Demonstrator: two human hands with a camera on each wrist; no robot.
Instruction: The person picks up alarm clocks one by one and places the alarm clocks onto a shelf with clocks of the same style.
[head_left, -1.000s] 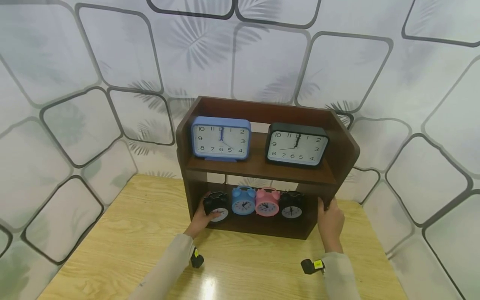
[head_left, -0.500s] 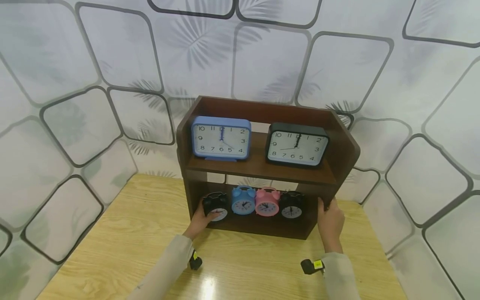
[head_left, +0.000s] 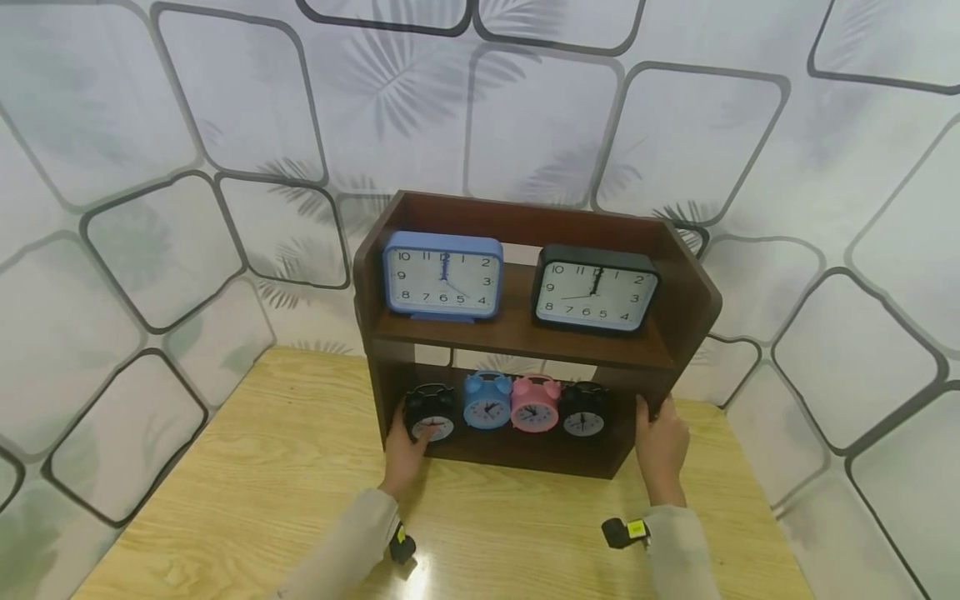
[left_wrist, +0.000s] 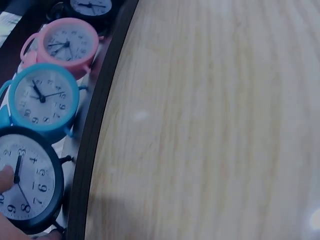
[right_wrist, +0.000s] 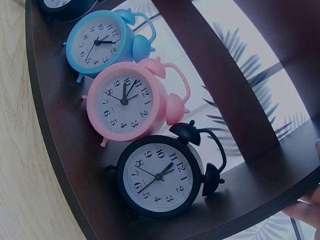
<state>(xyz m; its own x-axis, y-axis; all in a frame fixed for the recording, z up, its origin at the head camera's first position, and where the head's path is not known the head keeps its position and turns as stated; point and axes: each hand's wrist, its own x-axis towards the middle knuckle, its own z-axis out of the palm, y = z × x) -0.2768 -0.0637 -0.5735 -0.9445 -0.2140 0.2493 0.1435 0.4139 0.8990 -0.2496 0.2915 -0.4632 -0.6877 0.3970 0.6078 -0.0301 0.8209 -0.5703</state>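
Note:
My left hand (head_left: 405, 458) holds the leftmost black twin-bell alarm clock (head_left: 429, 407) on the lower shelf, its thumb lying across the white dial. The left wrist view shows that thumb (left_wrist: 5, 178) on the clock face too. To the right stand a blue alarm clock (head_left: 487, 402), a pink alarm clock (head_left: 535, 406) and a second black alarm clock (right_wrist: 159, 176), all upright in a row. At the far side, my right hand (head_left: 662, 442) grips the front edge of the right side panel of the brown wooden shelf (head_left: 525, 354).
On the upper shelf, a blue rectangular clock (head_left: 442, 279) stands left and a black rectangular clock (head_left: 595, 292) stands right. The unit rests on a light wood table (head_left: 510, 533), close to the patterned wall (head_left: 540, 125).
My left wrist has swung right and toward me, and the left black alarm clock has shifted slightly left toward the side panel. My right hand stays in place.

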